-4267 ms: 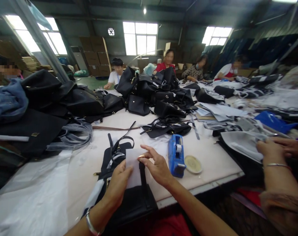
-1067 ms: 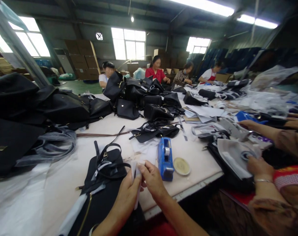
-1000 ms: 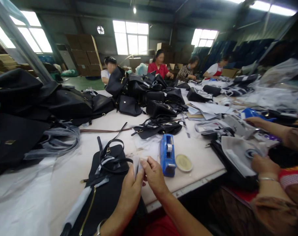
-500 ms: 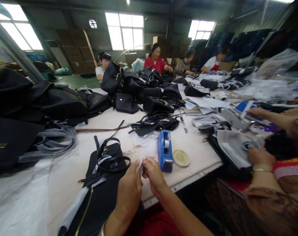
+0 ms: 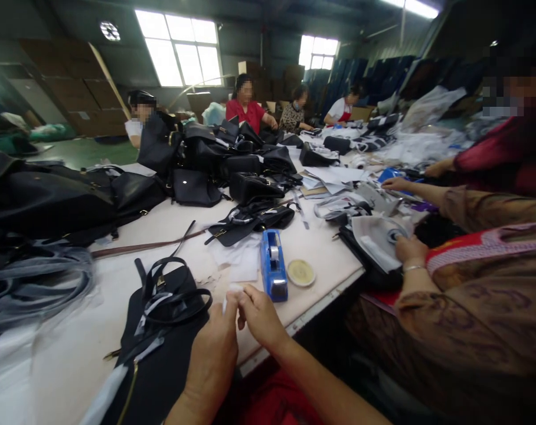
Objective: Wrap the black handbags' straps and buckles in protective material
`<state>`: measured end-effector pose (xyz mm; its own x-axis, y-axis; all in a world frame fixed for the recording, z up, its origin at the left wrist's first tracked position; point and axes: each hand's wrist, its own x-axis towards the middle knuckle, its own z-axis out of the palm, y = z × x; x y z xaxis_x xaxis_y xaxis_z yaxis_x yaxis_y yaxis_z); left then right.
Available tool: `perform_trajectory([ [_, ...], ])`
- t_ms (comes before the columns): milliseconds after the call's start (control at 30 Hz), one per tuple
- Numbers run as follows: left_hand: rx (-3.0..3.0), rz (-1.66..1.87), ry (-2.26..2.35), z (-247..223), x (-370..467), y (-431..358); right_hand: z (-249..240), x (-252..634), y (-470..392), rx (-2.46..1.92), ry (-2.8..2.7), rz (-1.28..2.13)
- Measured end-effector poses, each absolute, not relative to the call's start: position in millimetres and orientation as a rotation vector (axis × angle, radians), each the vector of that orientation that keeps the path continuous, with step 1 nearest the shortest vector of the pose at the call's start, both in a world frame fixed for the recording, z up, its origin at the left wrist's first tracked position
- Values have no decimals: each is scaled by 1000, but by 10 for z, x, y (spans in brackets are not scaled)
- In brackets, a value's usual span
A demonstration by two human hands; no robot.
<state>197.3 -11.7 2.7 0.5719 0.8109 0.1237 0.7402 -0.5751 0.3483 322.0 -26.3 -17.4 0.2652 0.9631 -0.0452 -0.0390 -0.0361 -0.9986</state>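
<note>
My left hand (image 5: 217, 339) and my right hand (image 5: 259, 313) meet over the table's near edge, both pinching a small white piece of paper (image 5: 235, 288) between their fingertips. Left of them lies a black bag (image 5: 162, 354) with a gold zipper, its thin black strap (image 5: 175, 319) looped on top and white wrapping on parts of it. Just beyond my right hand stands a blue tape dispenser (image 5: 274, 265), with a round yellowish dish (image 5: 301, 273) to its right. White paper sheets (image 5: 244, 265) lie behind my fingertips.
Black bags (image 5: 197, 186) are heaped at the back and left. Clear plastic strips (image 5: 73, 283) lie at left, a brown strap (image 5: 139, 247) mid-table. At right, a co-worker's hand (image 5: 412, 251) rests on a white-covered black bag (image 5: 378, 239). Several people sit across the table.
The view has turned to the right, so the table's things appear further left and more of the co-worker shows. Both my hands still pinch the white paper.
</note>
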Motion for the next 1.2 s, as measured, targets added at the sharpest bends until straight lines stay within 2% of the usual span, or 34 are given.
perform_trajectory([
  [133,1943,591,1079,110,1947,-98,-190,3295,-306,-1379,-1009,1014],
  [233,1327,614,1087,169,1940,-52,-111,3295,-336,-1406,-1136,871],
  [300,1154,595,1077,177,1937,-21,-54,3308,-354,-1423,-1235,759],
  [433,1163,577,1063,168,1923,-3,-46,3584,-394,-1499,-1293,733],
  [533,1187,619,1081,175,1925,-12,-130,3991,-413,-1786,-1087,388],
  [600,1193,626,1069,177,1937,-14,-215,4229,-405,-1958,-1000,283],
  [733,1190,627,1049,169,1948,-7,-420,4411,-325,-2013,-1006,546],
  [867,1181,620,1042,180,1926,-8,-557,4370,-216,-1929,-949,621],
  [1100,1156,618,1006,206,1893,1,-374,4182,-342,-1774,-886,600],
  [1200,1140,608,996,202,1882,1,-328,4021,-509,-1648,-817,694],
])
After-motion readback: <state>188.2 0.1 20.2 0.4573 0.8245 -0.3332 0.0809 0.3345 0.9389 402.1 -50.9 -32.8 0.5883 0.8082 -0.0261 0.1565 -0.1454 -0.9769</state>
